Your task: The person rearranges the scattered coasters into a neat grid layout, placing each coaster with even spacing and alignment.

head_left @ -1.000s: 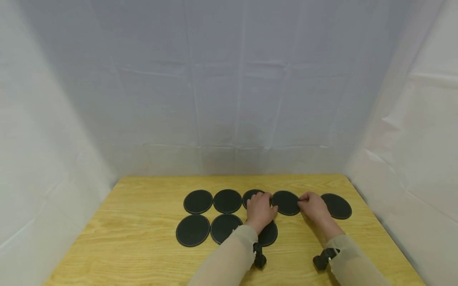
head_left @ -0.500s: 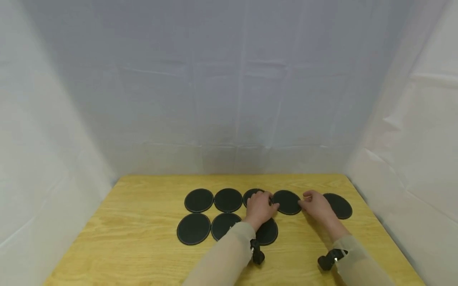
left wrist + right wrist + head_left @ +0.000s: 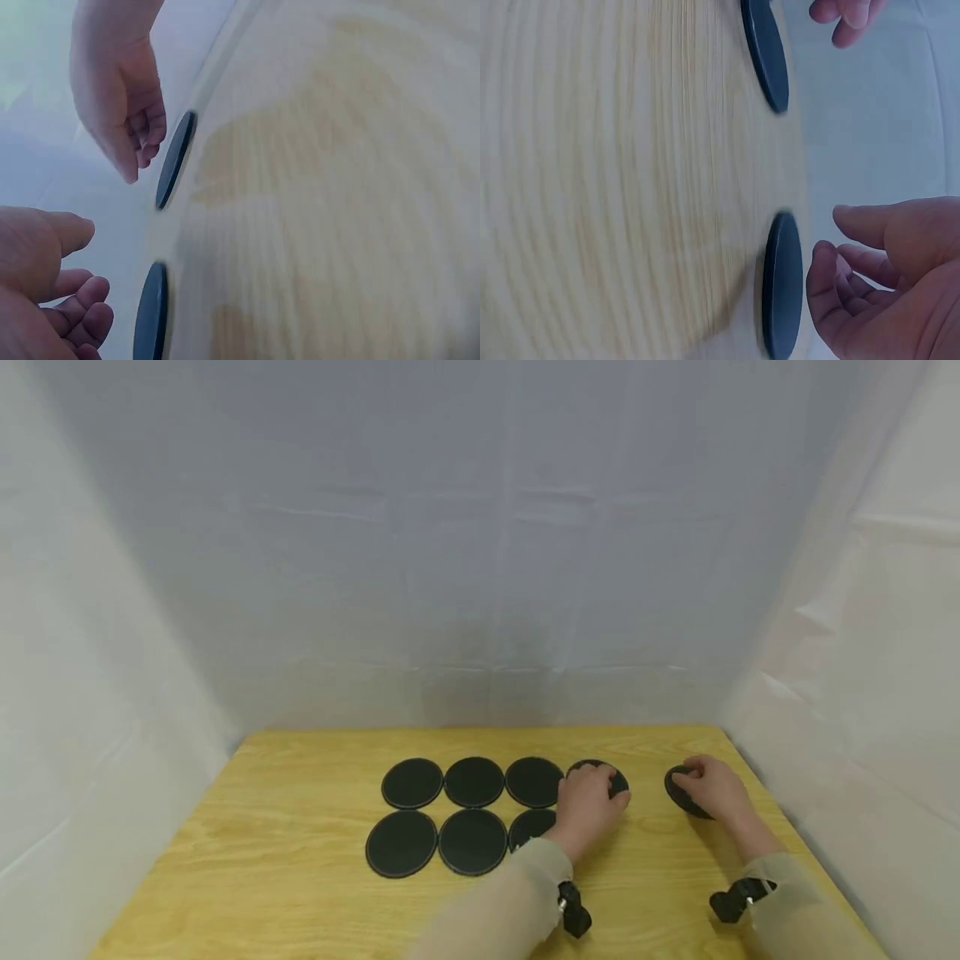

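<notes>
Over the right end of the back row, my left hand [image 3: 587, 803] is above a round black coaster [image 3: 619, 784], hiding part of it. In the left wrist view its fingers [image 3: 94, 319] are loosely bent with a gap to that coaster [image 3: 152, 315]. Farther right, my right hand [image 3: 718, 790] is at another black coaster [image 3: 681, 795] that stands apart from the row. The right wrist view shows thumb and fingers [image 3: 825, 277] of that hand spread beside this coaster [image 3: 784, 289], apparently not touching it.
Other black coasters lie flat in two rows: a back-row one [image 3: 474, 782], a front-row one [image 3: 472, 842] and one [image 3: 527, 827] partly behind the left sleeve. The wooden table [image 3: 285, 877] is bounded by white sheeting [image 3: 480, 568] at the back and sides.
Both hands have moved right. My left hand went from the third back-row coaster to the fourth, my right hand from beside the fourth to the separate coaster.
</notes>
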`<action>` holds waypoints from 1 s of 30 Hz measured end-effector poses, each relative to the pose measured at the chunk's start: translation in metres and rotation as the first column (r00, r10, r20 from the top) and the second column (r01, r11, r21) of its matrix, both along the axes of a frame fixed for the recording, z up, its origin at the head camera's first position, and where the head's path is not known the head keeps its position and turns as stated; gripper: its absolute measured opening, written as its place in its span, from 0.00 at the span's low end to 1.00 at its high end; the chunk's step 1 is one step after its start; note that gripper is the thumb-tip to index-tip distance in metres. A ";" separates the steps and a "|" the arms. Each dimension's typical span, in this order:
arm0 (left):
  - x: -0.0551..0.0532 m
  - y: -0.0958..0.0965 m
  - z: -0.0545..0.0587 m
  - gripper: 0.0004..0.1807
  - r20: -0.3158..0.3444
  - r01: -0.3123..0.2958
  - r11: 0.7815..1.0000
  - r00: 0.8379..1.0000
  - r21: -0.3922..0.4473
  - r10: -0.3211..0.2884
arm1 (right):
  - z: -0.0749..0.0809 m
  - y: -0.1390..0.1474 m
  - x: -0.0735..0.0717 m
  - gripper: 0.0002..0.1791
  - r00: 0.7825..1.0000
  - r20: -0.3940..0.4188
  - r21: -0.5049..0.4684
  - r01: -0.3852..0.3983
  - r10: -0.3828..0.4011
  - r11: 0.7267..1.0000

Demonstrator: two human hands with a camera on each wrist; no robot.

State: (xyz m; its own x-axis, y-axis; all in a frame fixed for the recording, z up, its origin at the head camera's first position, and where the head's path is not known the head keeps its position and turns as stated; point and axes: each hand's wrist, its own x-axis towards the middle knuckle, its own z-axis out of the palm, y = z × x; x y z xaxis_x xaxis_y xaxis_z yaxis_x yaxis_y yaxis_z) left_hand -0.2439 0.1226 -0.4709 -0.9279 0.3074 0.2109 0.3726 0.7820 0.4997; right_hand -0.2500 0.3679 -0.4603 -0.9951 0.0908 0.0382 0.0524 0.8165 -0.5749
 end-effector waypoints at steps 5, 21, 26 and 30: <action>0.007 0.024 -0.002 0.22 0.036 0.014 1.000 0.999 0.001 -0.014 | -0.007 0.028 0.002 0.30 0.999 0.026 0.041 0.036 -0.037 0.999; 0.023 0.057 -0.009 0.23 0.111 0.010 0.996 0.994 -0.092 0.001 | -0.015 0.055 0.008 0.32 0.997 0.073 0.049 0.016 -0.019 0.999; 0.025 0.061 -0.011 0.23 0.111 0.008 0.993 0.994 -0.116 0.005 | -0.015 0.054 0.004 0.31 0.995 0.100 0.051 -0.019 0.014 0.999; 0.026 0.062 -0.013 0.23 0.099 0.004 0.990 0.995 -0.144 0.010 | -0.014 0.051 0.005 0.29 0.993 0.105 0.058 -0.053 0.046 0.997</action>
